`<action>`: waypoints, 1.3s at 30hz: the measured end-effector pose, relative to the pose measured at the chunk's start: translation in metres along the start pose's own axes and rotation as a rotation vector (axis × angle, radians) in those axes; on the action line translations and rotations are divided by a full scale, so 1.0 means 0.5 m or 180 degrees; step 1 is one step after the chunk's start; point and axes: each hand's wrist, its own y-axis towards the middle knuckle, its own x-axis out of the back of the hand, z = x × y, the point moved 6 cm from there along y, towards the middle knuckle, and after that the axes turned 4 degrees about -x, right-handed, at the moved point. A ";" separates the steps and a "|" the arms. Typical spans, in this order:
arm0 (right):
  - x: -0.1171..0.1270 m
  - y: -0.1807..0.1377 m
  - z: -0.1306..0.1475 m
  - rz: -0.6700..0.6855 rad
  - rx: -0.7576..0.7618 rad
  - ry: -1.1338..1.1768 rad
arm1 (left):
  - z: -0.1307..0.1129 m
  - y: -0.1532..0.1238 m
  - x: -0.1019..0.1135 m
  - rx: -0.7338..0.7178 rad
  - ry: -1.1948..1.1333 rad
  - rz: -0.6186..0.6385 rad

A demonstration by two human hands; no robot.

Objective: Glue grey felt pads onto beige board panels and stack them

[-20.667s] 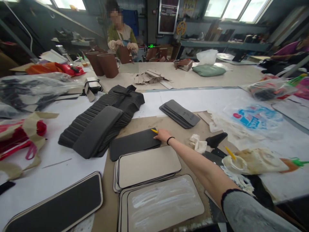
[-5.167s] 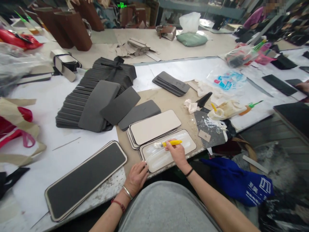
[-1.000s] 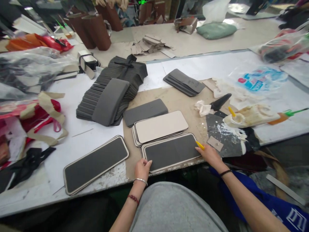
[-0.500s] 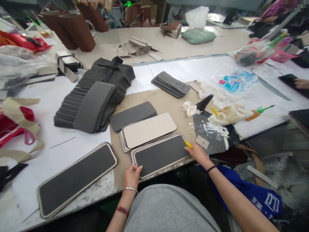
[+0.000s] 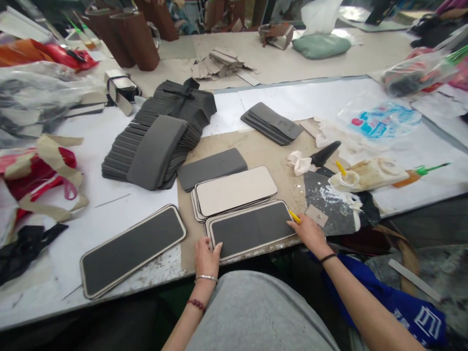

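A grey foam pad lies on a beige board (image 5: pixel 252 229) at the table's front edge. My left hand (image 5: pixel 205 254) rests with fingers flat on the board's left end. My right hand (image 5: pixel 309 232) touches its right end and grips a yellow-handled brush (image 5: pixel 294 217). Behind this board lies a stack of bare beige boards (image 5: pixel 236 189), and behind that a single grey foam pad (image 5: pixel 212 168). Another finished board with foam (image 5: pixel 133 249) lies to the left.
A big fanned stack of grey foam pads (image 5: pixel 161 131) sits at back left, a smaller dark stack (image 5: pixel 271 123) at back centre. A glue pot (image 5: pixel 350 179) and smeared dark sheet (image 5: pixel 336 202) lie right. Bags and straps (image 5: pixel 36 170) crowd the left side.
Since five seconds ago the glued board has been covered with a grey foam pad. In the last second both hands stay at the board's ends; only the camera has shifted.
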 end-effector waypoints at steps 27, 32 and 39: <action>-0.048 0.010 0.040 0.0715 0.0685 0.1772 | 0.062 0.036 0.033 0.0445 -0.0943 0.0769; -0.046 0.005 0.033 0.0659 0.0789 0.2039 | 0.077 0.037 0.025 0.0448 -0.1010 0.0801; -0.014 -0.029 0.028 0.0440 0.0835 0.2245 | 0.088 0.031 0.045 0.0306 -0.1201 0.0642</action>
